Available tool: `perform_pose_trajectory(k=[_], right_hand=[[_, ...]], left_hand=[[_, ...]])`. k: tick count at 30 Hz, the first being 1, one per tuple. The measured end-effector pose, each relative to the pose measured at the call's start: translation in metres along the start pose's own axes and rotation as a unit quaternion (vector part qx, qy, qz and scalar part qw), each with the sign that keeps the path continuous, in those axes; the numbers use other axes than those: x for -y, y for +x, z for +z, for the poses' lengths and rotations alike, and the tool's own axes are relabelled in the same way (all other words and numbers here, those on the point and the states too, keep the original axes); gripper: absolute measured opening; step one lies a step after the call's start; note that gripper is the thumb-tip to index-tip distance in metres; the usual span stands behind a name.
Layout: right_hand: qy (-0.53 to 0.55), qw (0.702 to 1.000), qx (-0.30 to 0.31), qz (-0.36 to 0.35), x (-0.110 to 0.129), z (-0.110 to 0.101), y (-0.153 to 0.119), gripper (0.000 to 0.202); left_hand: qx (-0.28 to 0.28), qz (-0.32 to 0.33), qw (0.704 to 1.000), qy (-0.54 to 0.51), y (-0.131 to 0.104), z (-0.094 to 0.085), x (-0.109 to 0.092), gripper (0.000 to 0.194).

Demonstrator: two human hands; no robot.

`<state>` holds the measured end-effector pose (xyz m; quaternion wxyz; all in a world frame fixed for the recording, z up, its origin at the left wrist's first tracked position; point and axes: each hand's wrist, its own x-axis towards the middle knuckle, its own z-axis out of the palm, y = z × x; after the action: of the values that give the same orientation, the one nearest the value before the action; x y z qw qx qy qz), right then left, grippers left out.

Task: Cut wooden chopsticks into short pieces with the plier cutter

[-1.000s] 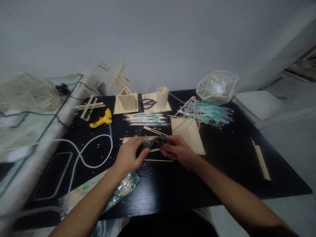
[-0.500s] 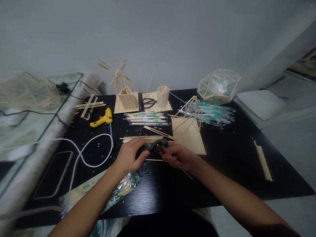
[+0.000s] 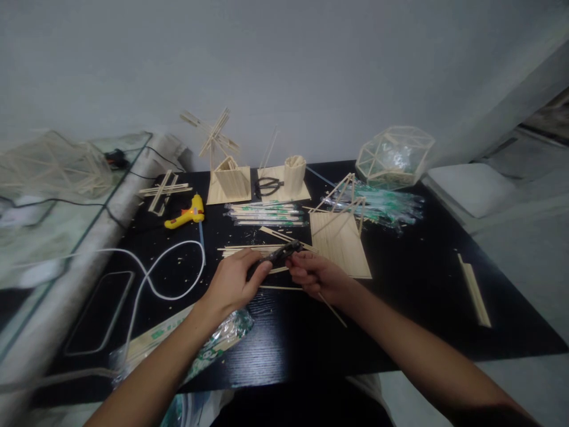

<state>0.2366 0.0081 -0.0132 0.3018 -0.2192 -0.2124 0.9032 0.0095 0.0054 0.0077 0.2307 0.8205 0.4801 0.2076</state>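
Observation:
My left hand (image 3: 233,279) is closed around the handles of dark pliers (image 3: 284,252), whose head points right. Close against that head, my right hand (image 3: 317,276) pinches a thin wooden stick (image 3: 333,311); its lower end sticks out below the palm. The part of the stick at the jaws is hidden by my fingers. Behind the hands lie loose wooden sticks (image 3: 240,248) and a panel of sticks (image 3: 340,249) with a thin stick frame rising from its far side.
A yellow glue gun (image 3: 186,213) lies left on the black table (image 3: 311,350), beside a looped white cable (image 3: 155,290). Wrapped stick bundles (image 3: 267,213), a model windmill (image 3: 232,181), a round stick tower (image 3: 294,175) and a geometric frame (image 3: 395,157) stand behind. More sticks (image 3: 475,290) lie right.
The pliers have turned in my left hand, and their jaws, seen apart before, now look closer together. My right hand stays beside them with the stick.

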Motion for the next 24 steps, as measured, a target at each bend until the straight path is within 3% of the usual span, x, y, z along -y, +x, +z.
perform_pose_trajectory(k=[8,24], right_hand=[[-0.003,0.997,-0.072,-0.003,0.0025,-0.003,0.0049,0.021],[-0.079,0.99,-0.108,-0.044,0.0001,-0.0027,0.0071,0.034]], left_hand=[[0.04,-0.085,0.996,-0.007,0.0053,0.0015,-0.0052,0.059],[0.045,-0.105,0.993,-0.01,0.0062,0.0037,-0.0027,0.061]])
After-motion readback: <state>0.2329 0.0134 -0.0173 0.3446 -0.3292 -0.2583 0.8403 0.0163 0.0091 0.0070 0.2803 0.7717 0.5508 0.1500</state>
